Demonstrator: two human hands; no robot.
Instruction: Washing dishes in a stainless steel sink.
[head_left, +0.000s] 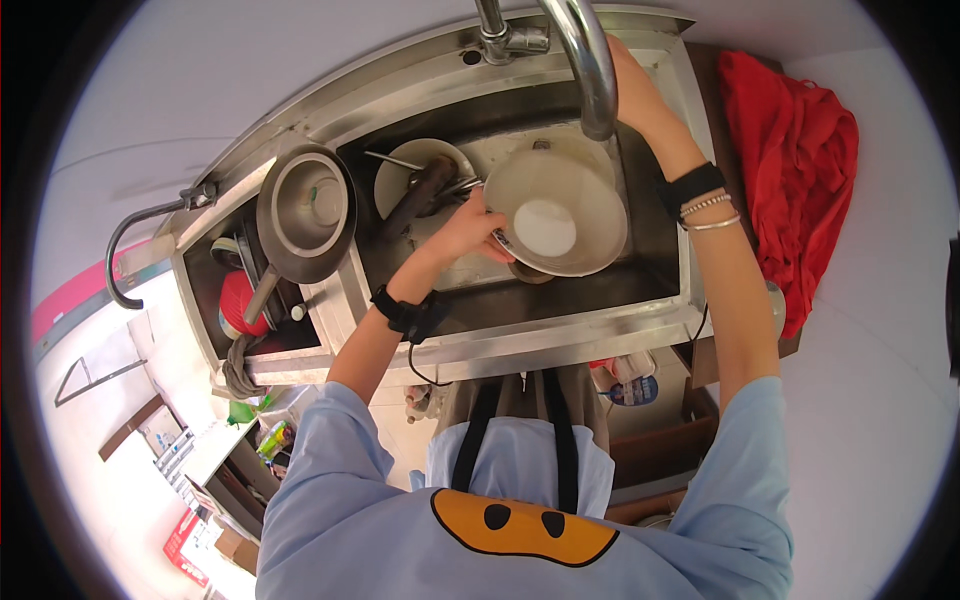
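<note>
My left hand (474, 229) grips the rim of a large white bowl (596, 232), tilted over the right basin of a steel sink (525, 341). Raised beside the curved chrome spout (596, 82), my right hand (628, 86) is mostly hidden by it, so its fingers do not show. Behind the held bowl lies another pale, round dish, partly covered. Left of my left hand, a white bowl (390, 180) holds a dark-handled utensil (424, 191) and some metal cutlery. A small brownish round thing (531, 272) shows under the held bowl's near edge.
A frying pan (266, 244) with a bowl (289, 214) in it rests across the divider. The left basin holds a red bowl (238, 300) and other dishes. A grey cloth (241, 367) hangs at the near left edge. Red fabric (787, 165) lies right of the sink. A second faucet (120, 240) stands left.
</note>
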